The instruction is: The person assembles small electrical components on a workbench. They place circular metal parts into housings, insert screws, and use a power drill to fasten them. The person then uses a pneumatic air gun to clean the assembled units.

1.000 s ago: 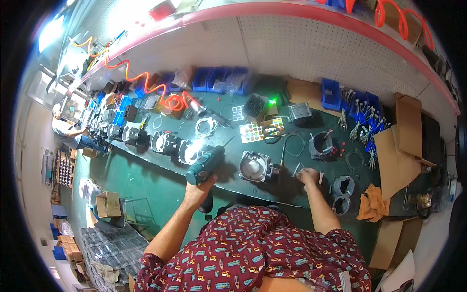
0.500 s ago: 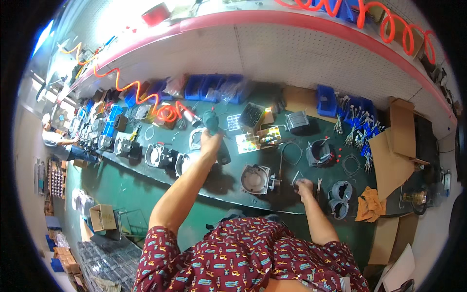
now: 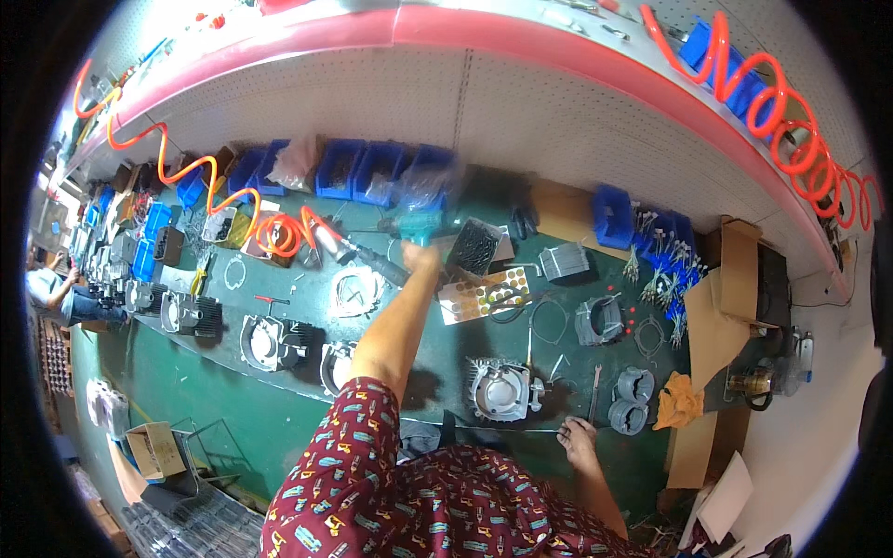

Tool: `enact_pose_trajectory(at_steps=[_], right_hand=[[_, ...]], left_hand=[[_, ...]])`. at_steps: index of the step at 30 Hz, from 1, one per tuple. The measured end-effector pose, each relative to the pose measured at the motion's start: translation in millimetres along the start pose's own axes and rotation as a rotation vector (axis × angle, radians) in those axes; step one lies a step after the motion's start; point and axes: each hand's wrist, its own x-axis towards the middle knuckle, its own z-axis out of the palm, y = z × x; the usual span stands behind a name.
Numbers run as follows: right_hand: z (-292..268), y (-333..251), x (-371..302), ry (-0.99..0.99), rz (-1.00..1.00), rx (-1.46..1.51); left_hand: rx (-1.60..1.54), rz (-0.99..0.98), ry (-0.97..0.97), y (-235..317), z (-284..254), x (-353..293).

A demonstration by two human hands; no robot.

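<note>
My left hand (image 3: 420, 259) is wrapped round the handle of a green power drill (image 3: 416, 225), held over the back of the bench with its bit pointing left. The drill is slightly blurred. My right hand (image 3: 579, 439) is at the bench's front edge, its fingers curled; whether something small is in them is hidden. Just beyond it lies a wrench (image 3: 595, 395). Between my arms rests a grey metal engine housing (image 3: 499, 389) with a round opening facing up. A thin metal piece (image 3: 556, 367) lies to the housing's right.
Blue bins (image 3: 339, 169) line the back. More engine housings (image 3: 267, 344) stand to the left. A card of round stickers (image 3: 484, 295), a finned cylinder (image 3: 600, 321) and an orange cloth (image 3: 679, 402) lie about. Red coiled hoses (image 3: 279, 232) cross the bench's back. A person (image 3: 51, 288) works far left.
My left hand has carried the drill toward the back bins, and its bit now points left. My right hand has drawn back from the thin metal piece to the bench edge. The view has shifted.
</note>
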Motion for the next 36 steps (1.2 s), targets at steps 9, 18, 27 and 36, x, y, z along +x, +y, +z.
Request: enact_pose_trajectory(at_steps=[9,18,27,36], right_hand=[[19,25,1,0.065,0.044,0.028],[62,-4,-3,0.020,-0.133,0.016],[70,-40,23,0.149,-0.173,-0.183],[108,-64,97,0.092,-0.430,-0.465]], left_hand=[[-0.082,0.208,0.232,-11,-33,-1],[-0.001,-0.403,0.302,-30,-49,13],[-0.289,-0.361,0.156,-4,-74,7],[-0.805,0.208,0.041,81,-149,-40]])
